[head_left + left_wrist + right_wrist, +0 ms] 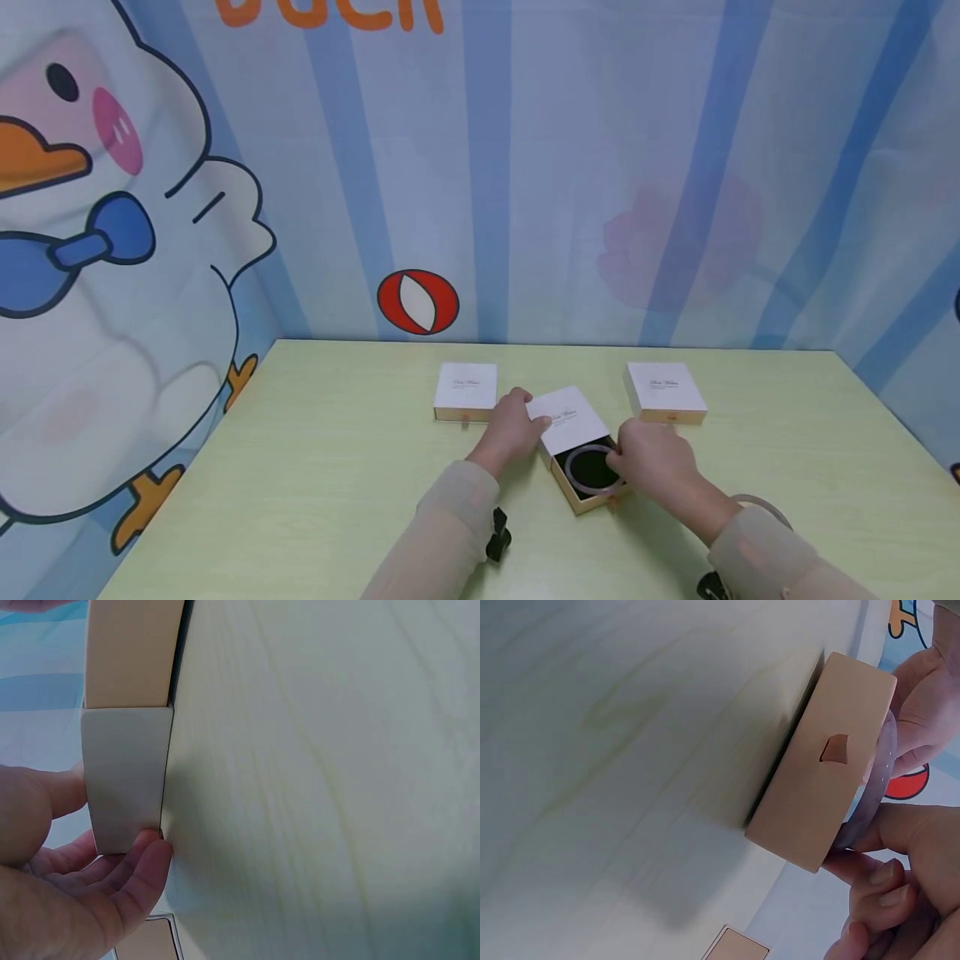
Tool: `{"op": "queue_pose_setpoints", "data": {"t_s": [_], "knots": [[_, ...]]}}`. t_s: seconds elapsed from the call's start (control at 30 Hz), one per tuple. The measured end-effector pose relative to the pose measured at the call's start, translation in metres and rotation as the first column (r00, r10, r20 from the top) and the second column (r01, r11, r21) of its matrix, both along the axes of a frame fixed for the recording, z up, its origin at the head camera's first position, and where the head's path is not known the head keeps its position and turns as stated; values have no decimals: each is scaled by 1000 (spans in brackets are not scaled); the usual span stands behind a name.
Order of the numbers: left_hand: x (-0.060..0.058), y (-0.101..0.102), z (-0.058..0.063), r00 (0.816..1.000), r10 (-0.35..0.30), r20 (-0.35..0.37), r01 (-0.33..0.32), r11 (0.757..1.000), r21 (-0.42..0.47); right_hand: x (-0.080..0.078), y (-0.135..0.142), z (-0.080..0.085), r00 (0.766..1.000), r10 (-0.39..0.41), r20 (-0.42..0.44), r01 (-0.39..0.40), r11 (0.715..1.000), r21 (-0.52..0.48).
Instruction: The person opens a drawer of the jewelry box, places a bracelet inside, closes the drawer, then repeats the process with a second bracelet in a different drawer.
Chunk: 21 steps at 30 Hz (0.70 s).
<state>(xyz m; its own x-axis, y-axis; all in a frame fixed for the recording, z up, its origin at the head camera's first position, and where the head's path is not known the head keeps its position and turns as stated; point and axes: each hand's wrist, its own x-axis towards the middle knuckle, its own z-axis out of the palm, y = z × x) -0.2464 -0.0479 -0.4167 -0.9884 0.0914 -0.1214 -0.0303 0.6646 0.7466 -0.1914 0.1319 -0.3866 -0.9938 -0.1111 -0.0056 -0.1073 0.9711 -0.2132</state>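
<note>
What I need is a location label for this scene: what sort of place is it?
Probably a staged tabletop recording corner, though little beyond it shows: a pale table stands before a printed duck backdrop, with three small white-topped boxes on it.

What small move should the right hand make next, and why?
Probably lift the lavender bangle clear of the open drawer: the right hand pinches it, it juts above the drawer's rim, and the left hand grips the white box sleeve.
</note>
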Motion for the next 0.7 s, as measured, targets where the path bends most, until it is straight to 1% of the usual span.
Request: {"op": "queue_pose_setpoints", "data": {"t_s": [0.17,0.47,0.7], "knots": [[0,0,0,1000,6,3,-6,1000,0,-1,-1,-1,1000,16,17,-16,1000,10],[0,1,1,1000,10,15,-10,1000,2,-3,-2,-3,1000,28,-3,-28,1000,6],[1,0,1,1000,-2,8,2,1000,-5,-5,-6,-4,999,29,19,-30,1000,8]]}}
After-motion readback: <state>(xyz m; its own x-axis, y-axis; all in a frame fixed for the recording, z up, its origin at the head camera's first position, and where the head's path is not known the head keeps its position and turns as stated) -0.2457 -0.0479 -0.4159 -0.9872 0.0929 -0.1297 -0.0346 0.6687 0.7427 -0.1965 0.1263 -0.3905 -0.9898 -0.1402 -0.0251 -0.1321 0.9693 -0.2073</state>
